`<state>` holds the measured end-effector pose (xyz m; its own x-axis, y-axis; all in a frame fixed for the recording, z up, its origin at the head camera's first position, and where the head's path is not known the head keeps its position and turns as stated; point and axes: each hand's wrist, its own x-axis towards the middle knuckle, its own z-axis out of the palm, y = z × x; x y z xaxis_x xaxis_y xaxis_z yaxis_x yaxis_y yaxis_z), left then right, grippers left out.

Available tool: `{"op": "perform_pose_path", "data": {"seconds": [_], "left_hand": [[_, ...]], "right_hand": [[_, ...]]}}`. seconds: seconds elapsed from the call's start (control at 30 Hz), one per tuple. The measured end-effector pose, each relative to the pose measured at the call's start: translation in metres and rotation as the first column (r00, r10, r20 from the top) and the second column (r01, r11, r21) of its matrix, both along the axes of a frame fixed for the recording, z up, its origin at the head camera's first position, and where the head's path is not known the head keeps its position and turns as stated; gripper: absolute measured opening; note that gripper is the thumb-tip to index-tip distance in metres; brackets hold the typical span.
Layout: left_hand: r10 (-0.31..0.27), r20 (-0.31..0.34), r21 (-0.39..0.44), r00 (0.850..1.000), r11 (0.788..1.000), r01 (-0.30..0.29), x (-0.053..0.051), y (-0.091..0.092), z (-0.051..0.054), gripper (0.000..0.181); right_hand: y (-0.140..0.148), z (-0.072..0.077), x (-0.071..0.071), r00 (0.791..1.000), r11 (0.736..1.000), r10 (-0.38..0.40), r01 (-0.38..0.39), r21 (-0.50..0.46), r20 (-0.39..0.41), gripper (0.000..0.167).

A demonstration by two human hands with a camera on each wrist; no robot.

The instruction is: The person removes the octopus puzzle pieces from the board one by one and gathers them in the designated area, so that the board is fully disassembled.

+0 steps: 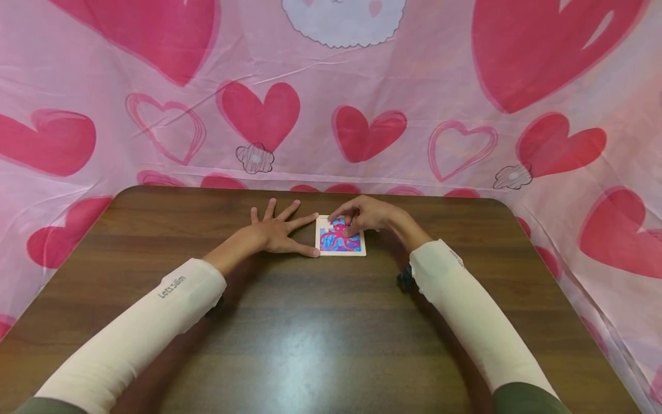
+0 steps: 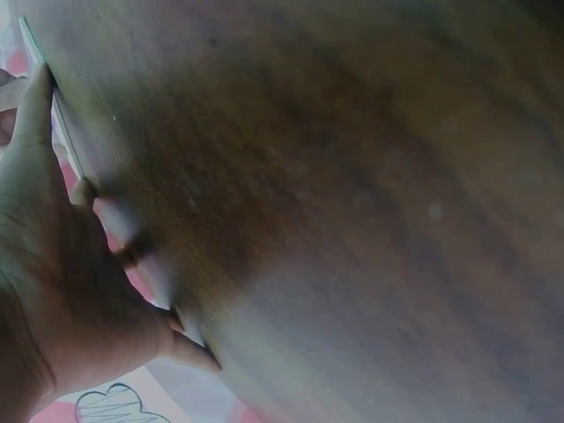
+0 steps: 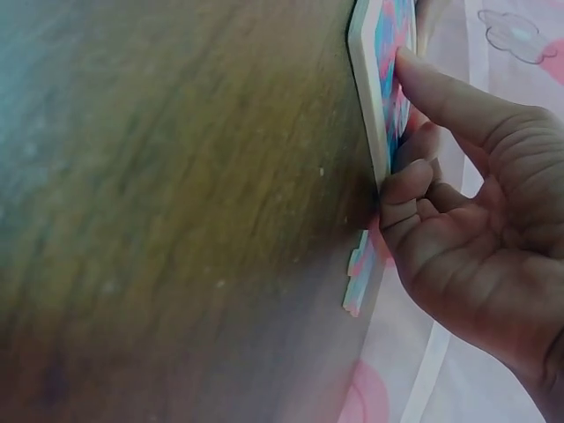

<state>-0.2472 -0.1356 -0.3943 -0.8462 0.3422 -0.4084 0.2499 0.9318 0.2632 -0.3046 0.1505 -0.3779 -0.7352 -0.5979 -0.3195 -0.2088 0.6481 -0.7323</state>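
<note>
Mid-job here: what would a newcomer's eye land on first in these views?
Probably the pink backdrop, covered in big hearts, rising behind the brown table. Next, the small, bright octopus puzzle near the table's far edge, with the left hand spread at its left side and the right hand reaching over it from the right.
</note>
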Motion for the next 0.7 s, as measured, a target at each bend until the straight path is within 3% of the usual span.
{"op": "perform_pose_path", "data": {"seconds": [0.7], "left_hand": [[-0.003, 0.006, 0.001, 1.0, 1.0, 0.003, 0.0, 0.0001, 0.0006, 0.111]], "right_hand": [[-0.0096, 0.0048, 0.0002, 0.999, 0.999, 0.028, -0.027, 0.038, -0.017, 0.045]]}}
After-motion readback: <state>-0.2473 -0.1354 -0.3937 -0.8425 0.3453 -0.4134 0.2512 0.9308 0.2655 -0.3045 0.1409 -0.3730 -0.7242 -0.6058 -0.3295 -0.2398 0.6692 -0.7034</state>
